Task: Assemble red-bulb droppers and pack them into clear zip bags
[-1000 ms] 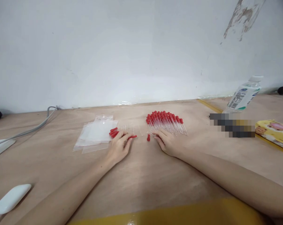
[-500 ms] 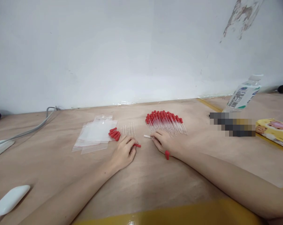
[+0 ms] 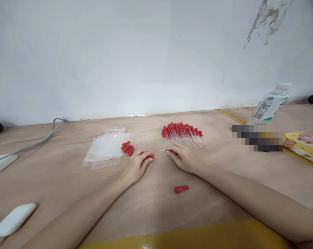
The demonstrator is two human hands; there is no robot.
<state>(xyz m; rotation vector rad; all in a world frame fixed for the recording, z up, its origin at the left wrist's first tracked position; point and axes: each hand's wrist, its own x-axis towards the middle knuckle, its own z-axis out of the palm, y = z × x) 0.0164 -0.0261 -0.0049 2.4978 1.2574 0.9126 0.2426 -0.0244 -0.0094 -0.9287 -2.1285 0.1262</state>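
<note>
My left hand (image 3: 139, 164) is closed on a red rubber bulb (image 3: 150, 156), whose end points toward my other hand. Between the fingertips of my right hand (image 3: 181, 157) is a thin glass dropper tube (image 3: 162, 150), its free end sticking out to the left. Several loose red bulbs (image 3: 127, 148) and a row of bare glass tubes (image 3: 143, 142) lie just beyond my left hand. Behind my right hand, finished-looking droppers with red bulbs (image 3: 181, 133) are fanned out side by side. A single red bulb (image 3: 181, 189) lies on the table nearer to me.
Clear zip bags (image 3: 104, 147) lie stacked at left. A white device (image 3: 13, 220) and a grey cable (image 3: 39, 141) are farther left. At right stand a tilted-looking bottle (image 3: 270, 105) and a yellow pack (image 3: 304, 147). Yellow tape (image 3: 172, 235) crosses the table's near edge.
The single red bulb near my right wrist has dropped toward me and now lies sideways on the table. The bulb in my left hand has shifted slightly upward; both hands stay closed.
</note>
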